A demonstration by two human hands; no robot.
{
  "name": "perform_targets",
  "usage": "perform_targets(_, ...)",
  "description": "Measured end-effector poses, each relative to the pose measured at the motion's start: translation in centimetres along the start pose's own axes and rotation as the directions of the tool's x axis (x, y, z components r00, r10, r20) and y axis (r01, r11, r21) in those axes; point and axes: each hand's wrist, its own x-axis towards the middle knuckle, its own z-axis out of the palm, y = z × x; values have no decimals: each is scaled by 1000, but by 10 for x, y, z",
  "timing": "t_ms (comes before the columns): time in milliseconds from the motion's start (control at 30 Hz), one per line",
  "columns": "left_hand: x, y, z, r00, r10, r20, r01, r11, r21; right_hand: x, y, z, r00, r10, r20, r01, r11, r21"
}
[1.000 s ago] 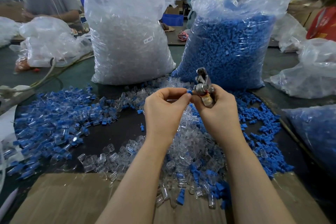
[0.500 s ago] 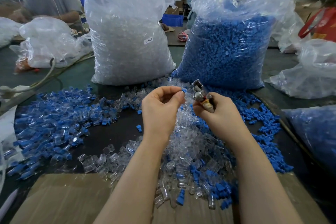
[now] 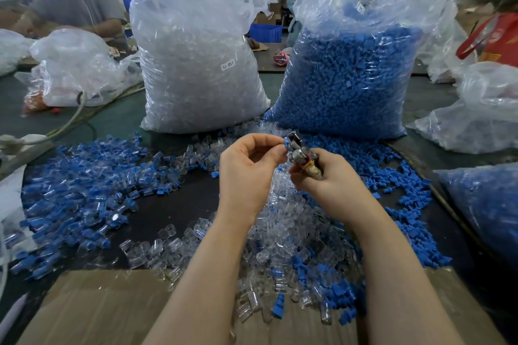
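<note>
- Pinching a small blue plug (image 3: 286,144) between thumb and forefinger, the left hand (image 3: 246,173) is raised above the table (image 3: 173,204), its other fingers curled in behind.
- The plug sits right at the head of the tool (image 3: 300,152); whether it touches the metal or is just beside it, I cannot tell.
- The right hand (image 3: 333,185) grasps the tool, fingers wrapped round its lower part, where a yellowish band shows.
- The tool's metal head sticks up out of the fist and leans toward the left hand.
- Both hands are close together, fingertips nearly meeting, above the clear pile (image 3: 291,235) of see-through caps in the middle of the table.
- The blue pile (image 3: 406,204) of loose plugs spreads to the right of the clear pile and mixes into its near edge.
- To the left, well apart from the hands, lies a mixed heap (image 3: 84,185) of clear caps with blue in them.
- Behind the hands stand the clear bag (image 3: 196,73), labelled SJ-017, and the blue bag (image 3: 350,84), side by side and both upright.
- Cardboard (image 3: 92,311) covers the near edge of the table, with a few caps and plugs spilled onto it.
- Another person (image 3: 75,0) sits at the far left.
</note>
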Motion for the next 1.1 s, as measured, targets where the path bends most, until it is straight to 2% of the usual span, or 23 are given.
perform_targets(467,0,0,0,1000,-17,22,17,1000,-25,-1,1,2,998,-26,-57,18,992,-126)
perform_targets(533,1,-1,-1,998,-51,38,53,998,-45,0,2,2,998,-27,-60,18,990,-138)
perform_targets(633,5,-3,-6,982,-182,52,187,974,-131,1,4,5,995,-42,-86,26,983,-181)
perform_targets(733,12,-7,-20,913,-406,-46,354,841,-409,3,7,7,989,-45,-140,15,978,-206)
perform_targets(800,18,-9,-37,822,-552,-139,354,688,-634,3,9,6,987,-32,-159,-4,975,-221)
perform_targets(867,21,-13,-56,729,-650,-213,240,534,-810,4,12,4,986,-21,-167,-20,970,-242)
perform_targets(933,23,-17,-75,649,-717,-253,86,399,-913,3,13,3,985,-22,-170,-24,964,-265)
perform_targets(1000,23,-19,-90,613,-740,-275,-40,319,-947,4,14,3,985,-21,-169,-28,959,-283)
perform_targets(1100,23,-22,-104,604,-738,-300,-168,250,-953,4,14,4,986,-18,-166,-32,955,-294)
